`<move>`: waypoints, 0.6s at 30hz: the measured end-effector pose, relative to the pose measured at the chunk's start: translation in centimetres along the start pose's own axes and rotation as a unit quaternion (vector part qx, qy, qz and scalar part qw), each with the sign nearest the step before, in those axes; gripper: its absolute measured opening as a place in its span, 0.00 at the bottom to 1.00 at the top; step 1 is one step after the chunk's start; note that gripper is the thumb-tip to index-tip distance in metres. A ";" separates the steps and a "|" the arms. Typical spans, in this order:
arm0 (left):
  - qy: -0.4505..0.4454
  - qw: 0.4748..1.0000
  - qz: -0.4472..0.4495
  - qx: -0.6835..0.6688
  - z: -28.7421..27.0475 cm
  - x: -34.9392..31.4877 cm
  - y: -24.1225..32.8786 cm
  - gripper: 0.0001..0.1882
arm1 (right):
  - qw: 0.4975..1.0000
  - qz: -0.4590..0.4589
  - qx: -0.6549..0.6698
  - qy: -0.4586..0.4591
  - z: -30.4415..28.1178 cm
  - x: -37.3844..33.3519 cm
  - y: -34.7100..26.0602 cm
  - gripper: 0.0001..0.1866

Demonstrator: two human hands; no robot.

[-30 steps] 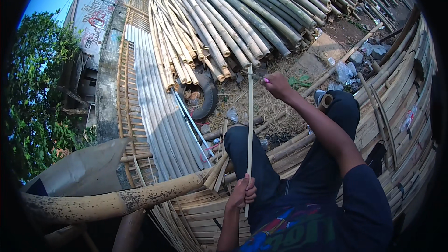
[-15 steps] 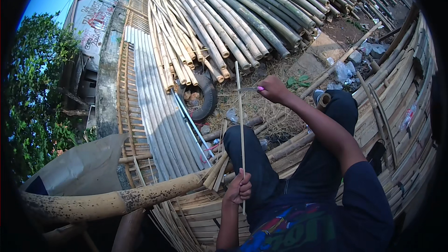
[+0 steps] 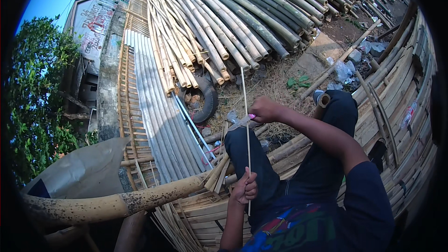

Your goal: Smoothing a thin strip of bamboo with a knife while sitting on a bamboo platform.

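Near my left thigh, my left hand [image 3: 245, 187] is closed round the lower part of a thin, pale bamboo strip [image 3: 245, 98] that points away from me. My right hand [image 3: 265, 110] grips a knife [image 3: 241, 122] by its pink handle. The blade lies across the strip around its middle, above my left knee, with its tip pointing left. Whether the edge cuts into the strip is too small to tell. My right fist hides most of the handle.
A speckled bamboo pole [image 3: 116, 204] crosses at the lower left. Split bamboo slats [image 3: 396, 126] lie beneath me. Ahead are stacked bamboo poles [image 3: 242, 23], an old tyre [image 3: 208, 105] and a corrugated sheet [image 3: 156, 112]. Plastic litter [image 3: 345, 71] lies at the right.
My right hand and the knife have come down the strip toward me, and the blade has tilted. The strip's far end has shifted slightly right and nearer. My left hand moved slightly right.
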State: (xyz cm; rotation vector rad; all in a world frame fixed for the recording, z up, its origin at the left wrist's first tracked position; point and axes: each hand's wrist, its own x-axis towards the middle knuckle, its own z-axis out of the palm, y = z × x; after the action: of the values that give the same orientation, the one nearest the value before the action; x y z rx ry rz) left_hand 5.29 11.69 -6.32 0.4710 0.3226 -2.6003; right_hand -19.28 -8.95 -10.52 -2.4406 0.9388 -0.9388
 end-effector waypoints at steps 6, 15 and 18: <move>0.015 0.998 -0.041 0.045 0.3 -0.6 -1.3 0.26 | 0.945 0.286 -0.017 0.159 -3.1 -2.1 7.4 0.13; 0.047 0.978 -0.117 0.166 0.4 -1.2 -2.2 0.26 | 0.881 0.442 -0.095 0.143 -3.6 -3.5 11.0 0.15; 0.106 0.986 -0.069 0.113 1.0 -1.6 -2.4 0.26 | 0.800 0.537 -0.001 0.269 -4.9 -3.7 11.5 0.16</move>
State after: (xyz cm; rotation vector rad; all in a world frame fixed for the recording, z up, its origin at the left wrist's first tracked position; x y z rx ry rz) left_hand 5.20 14.09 -4.49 0.8357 0.1327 -2.7399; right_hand -30.02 -15.01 -14.82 -1.1639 2.1393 -1.1011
